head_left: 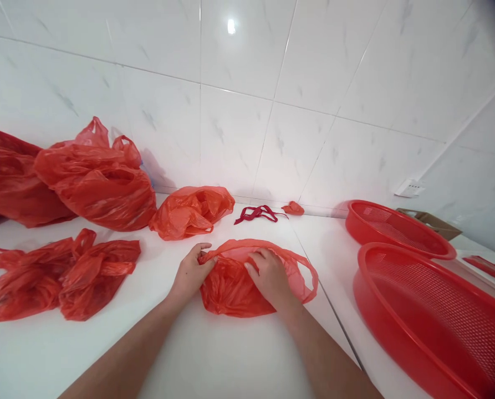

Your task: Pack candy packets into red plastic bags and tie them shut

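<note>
A red plastic bag (234,288) lies on the white table in front of me, its mouth spread and a looped handle trailing to the right. My left hand (192,271) pinches the bag's left rim between thumb and fingers. At the mouth of the bag, my right hand (270,274) has its fingers curled onto the plastic, with the thumb toward the middle. Anything inside the bag is hidden by the folds. Just behind lies another crumpled red bag (193,210), apart from both hands.
Full-looking red bags (101,183) stand at the back left, with crumpled red bags (64,277) nearer. Dark red straps (259,213) and a small red bundle (294,208) lie by the tiled wall. Red plastic baskets (397,288) and a cardboard box (434,221) occupy the right.
</note>
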A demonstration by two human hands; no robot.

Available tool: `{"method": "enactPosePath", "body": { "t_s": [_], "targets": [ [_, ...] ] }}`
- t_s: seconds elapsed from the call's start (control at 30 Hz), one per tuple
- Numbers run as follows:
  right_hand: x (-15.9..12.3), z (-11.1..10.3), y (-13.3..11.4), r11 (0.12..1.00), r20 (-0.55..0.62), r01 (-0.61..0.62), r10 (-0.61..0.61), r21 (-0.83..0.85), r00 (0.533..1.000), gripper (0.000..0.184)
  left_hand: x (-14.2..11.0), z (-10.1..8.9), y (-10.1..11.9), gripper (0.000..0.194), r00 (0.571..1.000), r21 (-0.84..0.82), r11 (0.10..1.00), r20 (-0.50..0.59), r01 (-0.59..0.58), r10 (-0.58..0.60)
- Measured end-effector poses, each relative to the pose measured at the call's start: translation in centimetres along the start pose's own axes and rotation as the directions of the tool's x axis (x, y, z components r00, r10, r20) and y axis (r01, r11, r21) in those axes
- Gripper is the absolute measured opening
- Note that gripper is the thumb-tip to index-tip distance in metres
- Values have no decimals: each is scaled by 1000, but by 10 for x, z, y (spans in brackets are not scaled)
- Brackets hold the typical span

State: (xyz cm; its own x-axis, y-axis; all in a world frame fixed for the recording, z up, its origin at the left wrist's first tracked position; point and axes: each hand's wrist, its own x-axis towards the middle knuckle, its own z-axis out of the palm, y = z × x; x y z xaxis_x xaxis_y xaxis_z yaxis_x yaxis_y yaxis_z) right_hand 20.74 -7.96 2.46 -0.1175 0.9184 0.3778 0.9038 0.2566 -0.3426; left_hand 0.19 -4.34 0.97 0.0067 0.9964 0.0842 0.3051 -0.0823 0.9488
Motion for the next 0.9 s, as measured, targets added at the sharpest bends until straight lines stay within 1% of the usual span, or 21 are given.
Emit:
{"method": "enactPosePath", "body": {
  "t_s": [0.07,0.13,0.2,0.27,0.37,0.43,0.5,0.63,0.7,0.73,0.77,0.8,0.83,0.87,0.9],
  "targets": [
    [-4,2,-9,998,57,60,-61,21,997,35,-1,2,2,45,998,-131,990,31,49,-46],
    [-7,5,-15,994,153,98,-105,49,983,41,-3,2,4,45,994,-287,953,67,97,-81],
    [-8,8,-15,992,246,110,-122,63,962,49,-3,2,6,47,989,-459,878,115,137,-94],
    [-7,9,-13,991,301,113,-131,77,945,51,-2,0,6,48,982,-600,781,164,176,-95],
    [-6,10,-9,987,304,111,-142,117,942,49,1,-4,7,46,979,-722,664,174,198,-103],
    [-6,9,-8,984,303,104,-143,142,942,47,2,-7,8,46,983,-761,623,145,184,-113],
    [-6,7,-9,984,320,85,-131,155,938,46,4,-8,8,45,985,-777,607,127,170,-114],
    [-7,5,-10,985,341,66,-118,160,933,46,4,-8,8,41,990,-760,634,120,141,-76],
    [-7,5,-10,983,330,80,-131,163,935,46,3,-8,8,38,994,-723,684,101,96,-32],
    [-7,5,-9,983,325,85,-136,165,936,47,3,-8,8,38,998,-685,726,69,58,-15],
    [-7,4,-10,982,323,88,-139,167,936,48,2,-8,9,38,1000,-622,783,14,7,2],
    [-7,4,-10,982,319,88,-139,168,937,49,0,-8,10,38,997,-527,847,-68,-61,30],
    [-7,4,-10,981,315,90,-140,171,939,50,-2,-9,11,38,982,-394,907,-165,-147,87],
    [-7,3,-10,980,308,92,-143,176,941,50,-4,-10,14,37,949,-224,943,-253,-247,188],
    [-7,3,-10,980,305,89,-142,180,942,49,-7,-11,16,35,894,-31,935,-306,-353,327]
  ]
}}
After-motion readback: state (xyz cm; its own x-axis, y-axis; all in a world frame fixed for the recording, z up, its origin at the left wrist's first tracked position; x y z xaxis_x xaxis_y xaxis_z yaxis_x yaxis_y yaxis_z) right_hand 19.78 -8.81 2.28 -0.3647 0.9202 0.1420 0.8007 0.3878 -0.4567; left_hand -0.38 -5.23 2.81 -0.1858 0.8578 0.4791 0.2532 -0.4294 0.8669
